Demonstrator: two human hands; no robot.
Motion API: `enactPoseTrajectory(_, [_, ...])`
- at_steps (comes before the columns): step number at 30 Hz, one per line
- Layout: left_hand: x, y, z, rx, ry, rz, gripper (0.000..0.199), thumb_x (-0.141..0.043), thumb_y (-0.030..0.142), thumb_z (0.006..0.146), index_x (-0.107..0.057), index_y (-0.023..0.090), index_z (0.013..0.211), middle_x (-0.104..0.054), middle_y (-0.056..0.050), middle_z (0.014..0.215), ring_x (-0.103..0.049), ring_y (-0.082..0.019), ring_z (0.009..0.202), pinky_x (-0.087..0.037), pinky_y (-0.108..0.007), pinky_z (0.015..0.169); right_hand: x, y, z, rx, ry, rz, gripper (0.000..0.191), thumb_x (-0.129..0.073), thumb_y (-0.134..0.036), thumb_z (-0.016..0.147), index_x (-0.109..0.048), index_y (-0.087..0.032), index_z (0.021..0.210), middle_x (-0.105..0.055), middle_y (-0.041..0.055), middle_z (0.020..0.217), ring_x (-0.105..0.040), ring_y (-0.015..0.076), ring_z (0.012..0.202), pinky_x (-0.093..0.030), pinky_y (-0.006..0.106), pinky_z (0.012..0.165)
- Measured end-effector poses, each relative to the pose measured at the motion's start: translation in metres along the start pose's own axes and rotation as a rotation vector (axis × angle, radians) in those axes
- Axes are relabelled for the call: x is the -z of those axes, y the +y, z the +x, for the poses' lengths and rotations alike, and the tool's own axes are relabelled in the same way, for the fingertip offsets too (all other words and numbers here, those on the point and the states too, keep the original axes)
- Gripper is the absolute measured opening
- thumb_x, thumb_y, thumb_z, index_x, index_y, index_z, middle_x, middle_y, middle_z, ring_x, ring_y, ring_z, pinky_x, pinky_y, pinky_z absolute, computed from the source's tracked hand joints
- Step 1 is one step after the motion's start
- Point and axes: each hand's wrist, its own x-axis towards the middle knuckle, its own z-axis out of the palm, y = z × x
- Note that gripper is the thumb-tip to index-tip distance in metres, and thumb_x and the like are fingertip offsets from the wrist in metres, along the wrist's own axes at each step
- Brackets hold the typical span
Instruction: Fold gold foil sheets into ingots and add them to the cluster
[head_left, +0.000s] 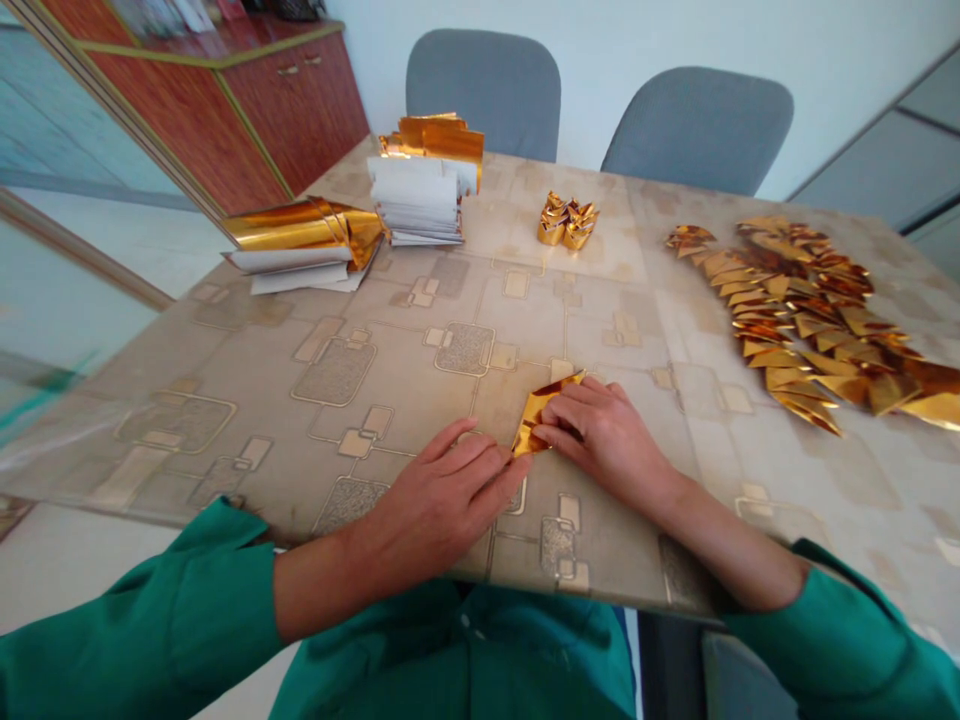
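Gold foil piece [541, 412], folded, on the bench [390, 340] between your open hands, held apart: right hand [604, 440] pressing over it, left hand [442, 500] touching its lower corner, seemingly pinning it flat. Beyond: folded gold pieces [795, 320] in overlapping rows; stacked gold-and-white sheets [416, 200].

Your folded paper [541, 412] is glossy gold foil, the table cover [247, 400] smooth, shiny plastic, your sleeve [135, 610] matt green cloth, and the cabinet [292, 110] polished wood.

Table [480, 310]: before the person
Far left, on table: paper stacks [352, 245]
Near middle, on table: folded foil sheet [541, 412], between left hand [442, 495] and right hand [604, 440]
Right, on table: folded foil pieces [795, 310]
Behind table: two chairs [484, 90]
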Motion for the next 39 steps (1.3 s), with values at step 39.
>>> enactPoseTrajectory(39, [0.006,-0.023,0.0,-0.206,-0.09,-0.013,0.032,-0.051,0.024,0.098,-0.06,0.013,0.126,-0.063,-0.009,0.134,-0.054,-0.025,0.124,-0.023,-0.052,0.119,0.002,0.008,-0.05,0.264,0.267,-0.273,0.017,-0.055,-0.024,0.099,-0.068,-0.018,0.108,-0.075,0.0025,0.108,-0.057,0.0197,0.098,-0.036,0.039,0.093])
